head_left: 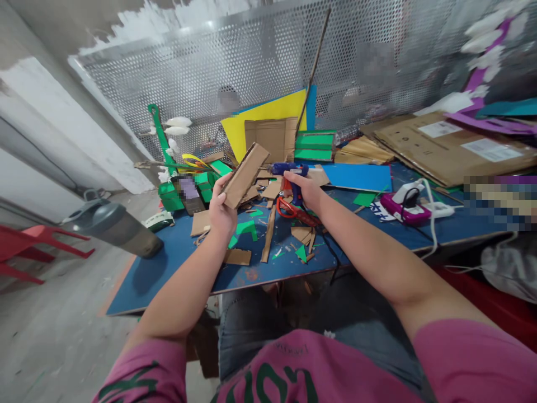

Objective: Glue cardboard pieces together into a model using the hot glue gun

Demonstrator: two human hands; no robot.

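Perforated metal panel [180, 73], grey floor [50, 330], red chair [20, 243].

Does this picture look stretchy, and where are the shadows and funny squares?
In the head view, the bottle leans, maybe stretched by a wide lens; its soft shadow darkens the blue table; also in the head view, blocky squares hide patches on the metal sheet and at the right edge; left hand and right hand look clearer.

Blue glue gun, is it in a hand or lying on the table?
In hand: the grip of the right hand is around the blue glue gun, its nozzle pointing toward the cardboard piece.
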